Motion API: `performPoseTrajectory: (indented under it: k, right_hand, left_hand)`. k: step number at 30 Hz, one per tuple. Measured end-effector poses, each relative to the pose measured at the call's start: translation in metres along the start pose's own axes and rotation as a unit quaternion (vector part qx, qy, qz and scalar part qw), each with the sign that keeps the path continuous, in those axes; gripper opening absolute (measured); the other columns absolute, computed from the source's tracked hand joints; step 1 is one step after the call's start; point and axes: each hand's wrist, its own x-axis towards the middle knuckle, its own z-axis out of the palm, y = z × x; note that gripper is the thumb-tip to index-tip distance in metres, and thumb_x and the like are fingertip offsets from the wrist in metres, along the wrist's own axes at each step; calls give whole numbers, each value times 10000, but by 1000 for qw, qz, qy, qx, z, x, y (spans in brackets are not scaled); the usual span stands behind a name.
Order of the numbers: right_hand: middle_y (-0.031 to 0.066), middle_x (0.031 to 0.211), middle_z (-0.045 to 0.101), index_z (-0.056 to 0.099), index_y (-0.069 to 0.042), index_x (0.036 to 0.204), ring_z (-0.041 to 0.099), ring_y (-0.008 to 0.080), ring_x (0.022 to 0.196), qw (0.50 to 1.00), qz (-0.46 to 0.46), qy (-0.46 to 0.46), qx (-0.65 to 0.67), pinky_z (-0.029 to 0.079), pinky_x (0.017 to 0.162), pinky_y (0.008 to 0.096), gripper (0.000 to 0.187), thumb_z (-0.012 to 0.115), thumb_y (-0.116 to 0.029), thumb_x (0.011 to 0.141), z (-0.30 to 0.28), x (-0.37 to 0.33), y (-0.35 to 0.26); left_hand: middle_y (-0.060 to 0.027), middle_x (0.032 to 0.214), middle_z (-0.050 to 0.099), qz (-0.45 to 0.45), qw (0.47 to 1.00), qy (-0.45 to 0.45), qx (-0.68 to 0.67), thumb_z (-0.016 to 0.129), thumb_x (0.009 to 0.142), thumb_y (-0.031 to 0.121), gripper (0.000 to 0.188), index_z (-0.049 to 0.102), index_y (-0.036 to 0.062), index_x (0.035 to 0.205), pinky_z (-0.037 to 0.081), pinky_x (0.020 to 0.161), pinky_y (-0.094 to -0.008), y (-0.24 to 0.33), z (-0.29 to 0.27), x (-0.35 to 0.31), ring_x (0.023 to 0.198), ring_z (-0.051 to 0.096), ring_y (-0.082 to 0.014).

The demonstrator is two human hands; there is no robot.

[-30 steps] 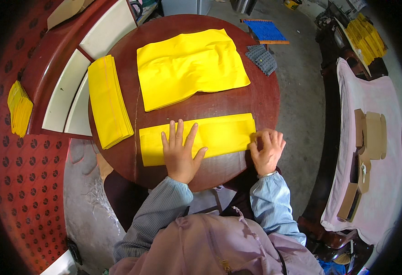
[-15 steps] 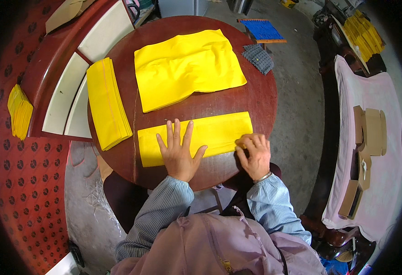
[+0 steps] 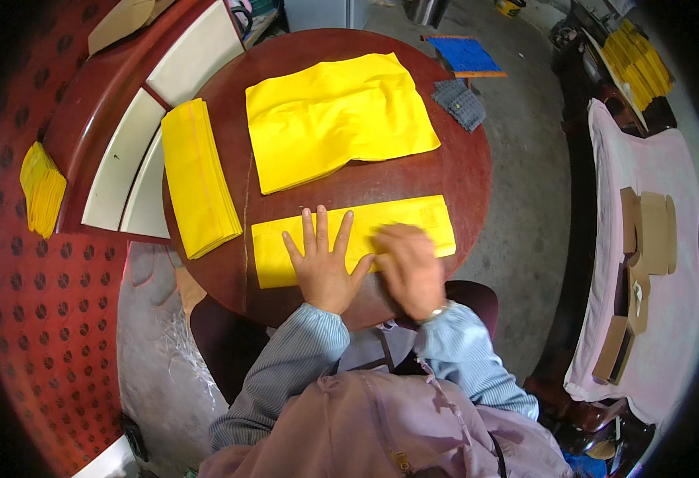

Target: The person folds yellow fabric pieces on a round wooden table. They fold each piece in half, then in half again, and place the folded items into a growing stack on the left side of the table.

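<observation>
Across the near side of the round, dark-red desk, here's the long, folded yellow cloth strip, lying flat! The bare left hand rests palm-down on it, fingers fanned, grip released. The bare right hand, a blur over the strip's right half: can't tell its grip. Just beyond, a broad, rumpled yellow cloth stack.

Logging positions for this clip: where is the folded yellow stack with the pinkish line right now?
In the head view, the folded yellow stack lies on the left side of the round brown table, left of the wide yellow sheet.
</observation>
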Motion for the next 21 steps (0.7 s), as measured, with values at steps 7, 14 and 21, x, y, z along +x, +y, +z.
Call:
performPoseTrajectory:
  k: [7, 14, 21]
  right_hand:
    - [173, 1772, 269, 347, -57, 1679, 195, 299, 1663, 981, 11, -171, -87, 114, 1349, 512, 880, 499, -659, 1056, 53, 20, -3]
    - [119, 1773, 296, 357, -66, 1676, 230, 249, 1657, 973, 31, -157, -169, 139, 1344, 537, 867, 573, -609, 1036, 24, 15, 38]
    - [99, 1780, 280, 327, -100, 1693, 198, 229, 1664, 947, 64, -188, -252, 94, 1357, 511, 827, 558, -576, 1058, -5, 18, 68]
  left_hand:
    - [-178, 1793, 195, -1, 999, 0, 38, 627, 976, 624, 853, 359, 254, 1696, 15, 1254, -761, -1, 9, 2, 1671, 90, -407]
    - [-179, 1789, 211, 1, 999, 34, -29, 577, 1004, 683, 869, 354, 208, 1696, 28, 1254, -763, 2, 5, 1, 1669, 106, -404]
    - [-228, 1763, 256, -17, 995, 62, -81, 694, 945, 658, 1023, 359, -9, 1645, 116, 1321, -619, -32, 5, -4, 1658, 180, -387]
